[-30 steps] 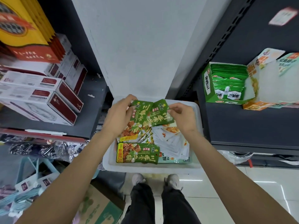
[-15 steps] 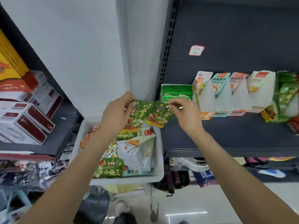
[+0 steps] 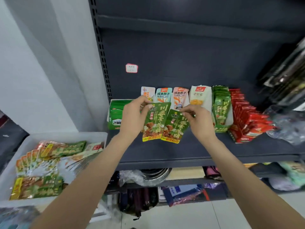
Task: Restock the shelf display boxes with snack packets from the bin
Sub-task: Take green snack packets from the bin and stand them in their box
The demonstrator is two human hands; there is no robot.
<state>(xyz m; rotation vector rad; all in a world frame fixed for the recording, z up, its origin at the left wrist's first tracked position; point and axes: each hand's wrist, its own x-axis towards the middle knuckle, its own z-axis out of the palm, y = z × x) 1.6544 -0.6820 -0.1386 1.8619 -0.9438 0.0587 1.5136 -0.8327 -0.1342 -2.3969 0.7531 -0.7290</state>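
Green snack packets are held over the dark shelf [image 3: 189, 151]: the left packet [image 3: 155, 121] is pinched at its top edge by the left hand [image 3: 133, 116], the right packet [image 3: 175, 128] is pinched at its top by the curled fingers of the right hand [image 3: 198, 119], edges overlapping. Behind them, display boxes are lined up on the shelf, with a green box [image 3: 221, 109] right of the hands and a red box [image 3: 244, 116] beside it. More packets are left in the white bin [image 3: 69, 137] at lower left.
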